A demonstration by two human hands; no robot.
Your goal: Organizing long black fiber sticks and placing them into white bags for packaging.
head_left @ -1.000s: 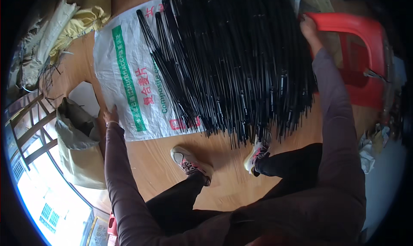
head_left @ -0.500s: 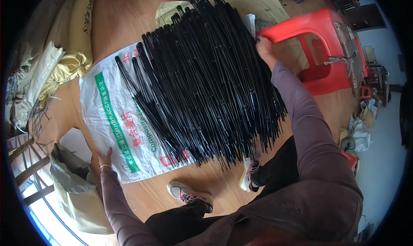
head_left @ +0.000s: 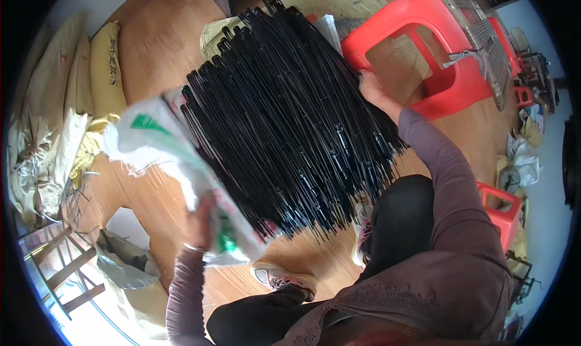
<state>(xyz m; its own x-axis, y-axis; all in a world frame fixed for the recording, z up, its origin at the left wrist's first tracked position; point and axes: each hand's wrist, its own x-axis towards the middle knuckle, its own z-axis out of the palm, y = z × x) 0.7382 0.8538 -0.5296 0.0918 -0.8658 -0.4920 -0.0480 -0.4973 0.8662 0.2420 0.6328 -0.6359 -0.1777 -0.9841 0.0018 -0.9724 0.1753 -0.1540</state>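
A big heap of long thin black rods (head_left: pixel 284 122) lies on a white woven sack (head_left: pixel 175 158) with green print on the wooden floor. My left hand (head_left: pixel 200 222) grips the sack's near edge and has it lifted and folded up against the rods. My right hand (head_left: pixel 372 89) rests on the far right side of the heap, next to a red plastic stool (head_left: pixel 448 74); whether it grips any rods is hidden. My feet in light shoes (head_left: pixel 281 279) stand just below the heap.
Yellowish and white sacks (head_left: pixel 103 62) are piled at the left. A grey bag (head_left: pixel 121 261) and a wooden frame (head_left: pixel 60 267) lie at lower left. A smaller red stool (head_left: pixel 502 210) and clutter stand at the right.
My left hand has pulled the sack's edge up off the floor and folded it toward the rods. The view has swung, so the heap and red stool sit further right.
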